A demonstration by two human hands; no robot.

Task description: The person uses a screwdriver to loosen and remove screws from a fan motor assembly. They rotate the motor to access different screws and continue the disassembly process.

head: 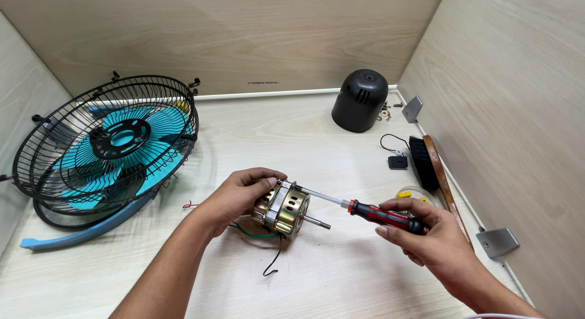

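My left hand point(234, 197) grips a small metal fan motor point(286, 209) with a brass-coloured casing, its shaft pointing right, just above the wooden table point(292, 136). Green, black and red wires point(259, 233) trail from the motor onto the table. My right hand point(426, 237) holds a screwdriver point(381, 215) with a red and black handle. Its steel tip rests on the upper edge of the motor, beside my left thumb.
Black wire fan guards with turquoise blades point(113, 142) lean at the left, over a blue curved part point(85, 230). A black motor cover point(359, 99) stands at the back right, screws beside it. A brush point(426, 163), small black part point(397, 162) and clear dish point(414, 194) lie right.
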